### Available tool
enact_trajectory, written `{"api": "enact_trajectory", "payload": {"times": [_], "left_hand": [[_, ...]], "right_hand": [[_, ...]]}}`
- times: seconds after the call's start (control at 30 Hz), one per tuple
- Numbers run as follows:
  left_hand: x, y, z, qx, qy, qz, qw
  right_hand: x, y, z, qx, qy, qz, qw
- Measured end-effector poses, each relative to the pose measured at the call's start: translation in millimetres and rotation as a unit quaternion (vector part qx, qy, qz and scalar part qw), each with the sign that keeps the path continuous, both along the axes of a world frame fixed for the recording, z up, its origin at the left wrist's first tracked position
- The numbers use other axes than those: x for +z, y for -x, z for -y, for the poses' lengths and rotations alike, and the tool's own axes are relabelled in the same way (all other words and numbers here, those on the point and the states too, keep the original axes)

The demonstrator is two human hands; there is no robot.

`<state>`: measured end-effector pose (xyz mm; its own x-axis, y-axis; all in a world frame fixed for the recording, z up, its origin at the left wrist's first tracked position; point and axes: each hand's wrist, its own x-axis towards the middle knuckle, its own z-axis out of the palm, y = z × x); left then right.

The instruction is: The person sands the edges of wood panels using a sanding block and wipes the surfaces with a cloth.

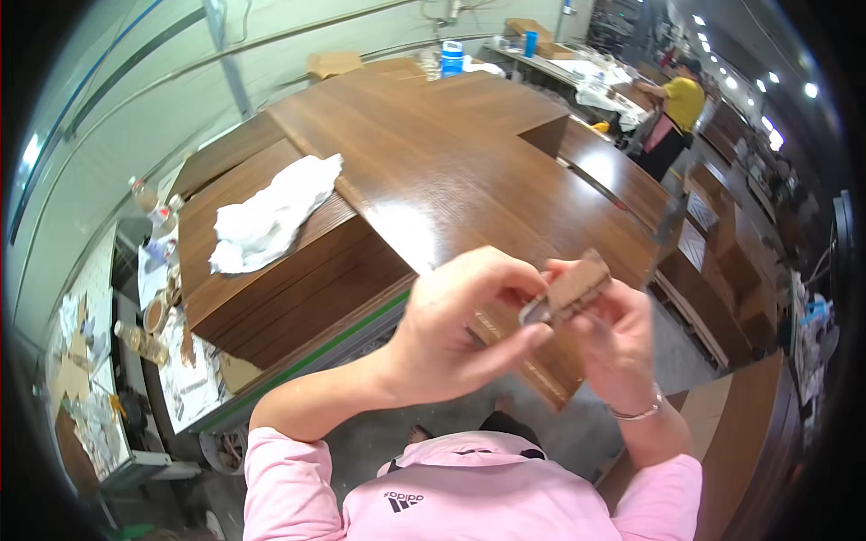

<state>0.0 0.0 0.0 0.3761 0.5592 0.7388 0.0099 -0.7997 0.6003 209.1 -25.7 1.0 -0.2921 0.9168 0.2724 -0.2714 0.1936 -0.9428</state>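
In front of my chest, above the brown wood-grain panels (433, 135), both hands are raised together. Between them is a small brown block-like piece (578, 283) with a shiny grey part (536, 312) at its left end; its exact kind is unclear. My left hand (469, 320) pinches the grey end between thumb and fingers. Around the brown end close the fingers of my right hand (618, 338), which has a bracelet at the wrist. A crumpled white cloth (275, 215) lies on the panel stack to the left.
At the left, bottles (142, 343) and jars stand on a cluttered side table (185, 397). A co-worker in a yellow top (684, 101) stands at a far bench. Another brown panel (744, 442) rises at the lower right. A blue-and-white jug (451, 59) stands behind the panels.
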Motion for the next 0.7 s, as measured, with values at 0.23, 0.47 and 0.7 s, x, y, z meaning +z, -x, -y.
{"api": "enact_trajectory", "payload": {"times": [0.23,0.47,0.7], "left_hand": [[18.6,-55.3,-29.0,0.135,-0.072,-0.179,0.972],[-61.8,171.8,-89.0,0.732,0.171,-0.397,0.527],[-99.9,193.8,-91.7,0.762,0.173,-0.322,0.535]], "right_hand": [[-14.2,-101.6,-42.8,-0.019,-0.075,-0.011,0.997],[-57.4,-302.6,-167.0,-0.159,0.029,0.028,0.986],[-65.8,-292.0,-191.4,0.113,0.202,-0.01,0.973]]}}
